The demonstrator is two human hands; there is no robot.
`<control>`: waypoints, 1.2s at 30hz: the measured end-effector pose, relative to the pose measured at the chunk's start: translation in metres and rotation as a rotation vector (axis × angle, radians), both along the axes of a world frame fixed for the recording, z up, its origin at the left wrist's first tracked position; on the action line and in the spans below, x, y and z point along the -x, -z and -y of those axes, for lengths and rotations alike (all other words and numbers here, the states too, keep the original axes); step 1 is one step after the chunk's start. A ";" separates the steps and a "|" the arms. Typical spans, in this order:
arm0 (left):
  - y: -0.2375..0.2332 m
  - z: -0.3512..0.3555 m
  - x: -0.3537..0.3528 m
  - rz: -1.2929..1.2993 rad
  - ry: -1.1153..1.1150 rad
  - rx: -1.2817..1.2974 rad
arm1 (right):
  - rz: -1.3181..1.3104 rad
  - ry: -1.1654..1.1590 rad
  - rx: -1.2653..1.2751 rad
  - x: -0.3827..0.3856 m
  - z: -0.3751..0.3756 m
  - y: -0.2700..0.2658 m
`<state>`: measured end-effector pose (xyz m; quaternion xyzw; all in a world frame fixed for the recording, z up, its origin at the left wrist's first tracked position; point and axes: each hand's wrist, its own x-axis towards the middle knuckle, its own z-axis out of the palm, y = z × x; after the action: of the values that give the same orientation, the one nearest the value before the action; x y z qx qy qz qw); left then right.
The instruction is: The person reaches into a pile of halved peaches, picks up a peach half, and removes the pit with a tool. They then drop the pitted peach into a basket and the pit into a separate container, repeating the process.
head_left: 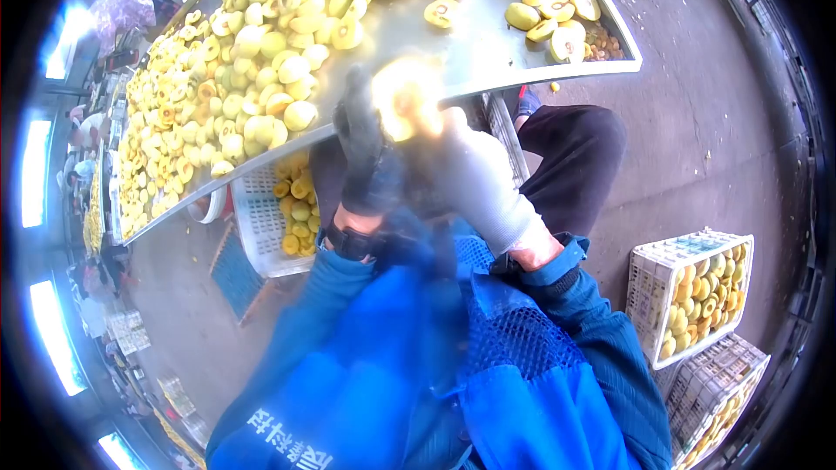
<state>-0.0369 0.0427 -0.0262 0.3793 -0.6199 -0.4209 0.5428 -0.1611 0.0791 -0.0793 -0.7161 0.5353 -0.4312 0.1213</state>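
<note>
My left hand, in a dark glove, is raised at the near edge of the metal table. Its fingers curl beside a glaring, washed-out yellow peach half, whose outline is lost in the light. Close by on the right, my right hand wears a white glove. Its fingertips reach the same bright spot, and glare and blur hide what they grip. Beyond my hands, a large pile of halved yellow peaches covers the table's left side. More halves, some with pits showing, lie at its right corner.
Below the table stands a white crate with peaches in it. Two stacked crates of peaches are on the floor to my right. A dark-trousered leg is under the table's edge. Other people and tables appear far left.
</note>
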 end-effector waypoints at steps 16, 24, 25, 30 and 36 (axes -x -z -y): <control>-0.008 0.030 -0.065 0.604 0.389 -0.039 | 0.430 -0.614 -0.700 0.050 -0.017 -0.067; 0.055 0.004 -0.059 0.223 -0.187 -0.071 | 1.097 -1.086 -1.176 0.025 -0.022 -0.045; 0.053 0.004 -0.070 0.189 -0.218 -0.090 | 1.015 -1.025 -1.139 0.028 -0.018 -0.025; 0.053 0.010 -0.145 0.336 -0.386 -0.053 | -0.294 -0.485 -0.508 0.045 -0.020 0.079; 0.039 0.051 -0.182 1.035 -0.458 0.490 | -0.222 -0.431 -0.580 0.049 -0.025 0.080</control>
<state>0.1450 -0.0081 -0.0656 0.5222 -0.7845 0.0997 0.3194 -0.2104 0.1042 -0.1596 -0.7906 0.4819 -0.1463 0.3482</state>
